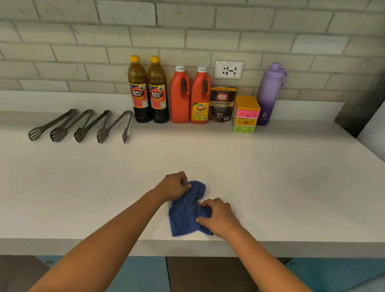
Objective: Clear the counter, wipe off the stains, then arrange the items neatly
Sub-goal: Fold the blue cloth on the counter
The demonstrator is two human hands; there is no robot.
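Head view shows the left hand [173,186] and right hand [219,215] both pinching the blue cloth [187,211], bunched near the worktop's [300,178] front edge. Bottles [148,90], tongs [81,125] and boxes [246,114] line the back edge, so tidying looks nearly done. I see no stains, though the picture is blurry. Lots of room lies on both sides.
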